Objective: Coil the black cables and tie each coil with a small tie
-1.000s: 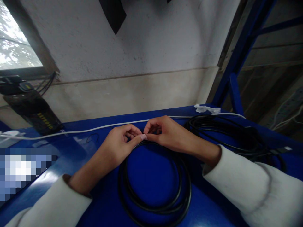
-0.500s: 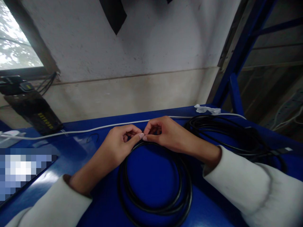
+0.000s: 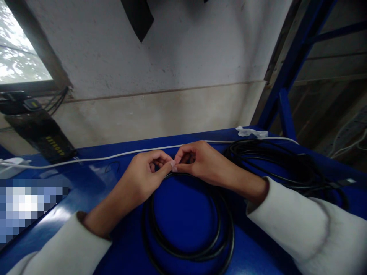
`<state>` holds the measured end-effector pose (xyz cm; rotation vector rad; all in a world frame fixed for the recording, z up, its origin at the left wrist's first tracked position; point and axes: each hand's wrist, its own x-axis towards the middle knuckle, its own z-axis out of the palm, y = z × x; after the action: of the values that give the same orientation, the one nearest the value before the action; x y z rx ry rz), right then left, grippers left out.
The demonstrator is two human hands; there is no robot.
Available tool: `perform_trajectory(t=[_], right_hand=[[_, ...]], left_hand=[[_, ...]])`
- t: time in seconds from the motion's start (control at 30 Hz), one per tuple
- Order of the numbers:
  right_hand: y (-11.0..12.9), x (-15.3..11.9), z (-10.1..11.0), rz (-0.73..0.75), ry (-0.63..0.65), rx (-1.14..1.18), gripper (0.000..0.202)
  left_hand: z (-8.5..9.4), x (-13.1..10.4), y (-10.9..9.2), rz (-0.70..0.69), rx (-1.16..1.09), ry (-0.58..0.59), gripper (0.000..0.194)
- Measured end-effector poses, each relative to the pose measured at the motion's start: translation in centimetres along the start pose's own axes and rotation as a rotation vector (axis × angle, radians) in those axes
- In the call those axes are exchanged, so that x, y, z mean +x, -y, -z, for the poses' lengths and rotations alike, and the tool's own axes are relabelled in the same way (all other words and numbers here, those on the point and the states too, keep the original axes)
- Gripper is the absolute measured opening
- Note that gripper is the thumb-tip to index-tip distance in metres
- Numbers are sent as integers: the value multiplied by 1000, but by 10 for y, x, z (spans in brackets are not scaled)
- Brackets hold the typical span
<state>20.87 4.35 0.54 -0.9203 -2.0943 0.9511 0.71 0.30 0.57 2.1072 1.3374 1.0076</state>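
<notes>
A loop of black cable (image 3: 197,258) lies on the blue table in front of me, coiled into several turns. At its far side my left hand (image 3: 146,172) is closed in a pinch, thumb against fingertips. My right hand (image 3: 202,162) pinches at the same spot, and the two sets of fingertips meet just above the cable. Whatever is between them is too small and too covered to make out. Both hands hide the top stretch of the coil.
A second black cable coil (image 3: 301,168) lies at the right, near crumpled white plastic (image 3: 250,132). Along the table's back runs a white cord (image 3: 114,156). A black container with yellow lettering (image 3: 43,133) stands at left, and a thin dark wire piece (image 3: 112,166) lies nearby.
The hands stay at the same place, with only a slight shift of the fingertips. The near turns of the cable loop have spread a little.
</notes>
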Motion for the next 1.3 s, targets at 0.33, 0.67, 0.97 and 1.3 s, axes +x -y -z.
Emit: perform_trajectory(t=[0.33, 0.67, 0.97, 1.3], right_hand=[[-5, 3, 0, -10, 16, 50, 15], [-8, 4, 7, -15, 140, 117, 16], [-5, 3, 10, -27, 139, 60, 14], [-1, 3, 6, -32, 98, 104, 14]], left_hand=[[-3, 0, 4, -48, -46, 10, 16], [-2, -2, 5, -49, -36, 10, 17], [-1, 0, 1, 12, 15, 15, 20], [-2, 0, 2, 53, -30, 21, 23]])
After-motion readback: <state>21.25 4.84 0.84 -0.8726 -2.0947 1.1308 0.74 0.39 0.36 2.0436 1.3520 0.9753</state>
